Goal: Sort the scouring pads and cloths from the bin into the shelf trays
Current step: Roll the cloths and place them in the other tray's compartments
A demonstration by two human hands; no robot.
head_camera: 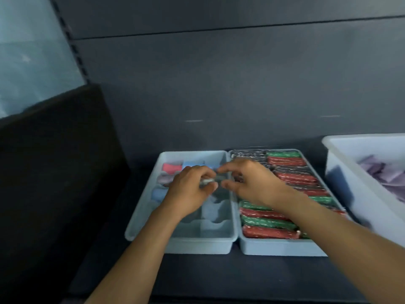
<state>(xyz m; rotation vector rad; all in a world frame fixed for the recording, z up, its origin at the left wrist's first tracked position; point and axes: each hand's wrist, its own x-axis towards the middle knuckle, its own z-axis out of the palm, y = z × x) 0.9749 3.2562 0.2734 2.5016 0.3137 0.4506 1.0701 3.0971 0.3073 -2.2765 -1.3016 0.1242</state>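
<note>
- Your left hand (188, 190): fingers curled round a small grey-white piece (207, 181), held above the middle of the left tray. Blur hides what kind of piece it is.
- Your right hand (254, 183): thumb and forefinger bent toward that same piece, the other fingers curled. Through the blur you cannot tell whether they actually pinch it.
- One pale blue divided plastic tray (142, 216), on the left. Its far compartments hold rolled cloths: a pink rolled cloth (172, 167), a light blue rolled cloth (190, 164) beside it, a lilac-grey rolled cloth (165, 179) nearer you, and a second blue rolled cloth (158, 194) nearer still.
- One pale blue undivided plastic tray (280, 249), just beside the first on its right, rims meeting. It is packed in rows with red scouring pads (269, 232), green scouring pads (267, 222) and dark scouring pads (247, 154); your right forearm crosses over it.
- One white plastic bin (337, 163), at the right edge and partly out of view, with loose lilac cloths (381, 174) inside.
- One dark shelf surface (219, 277): carries both trays and the bin.
</note>
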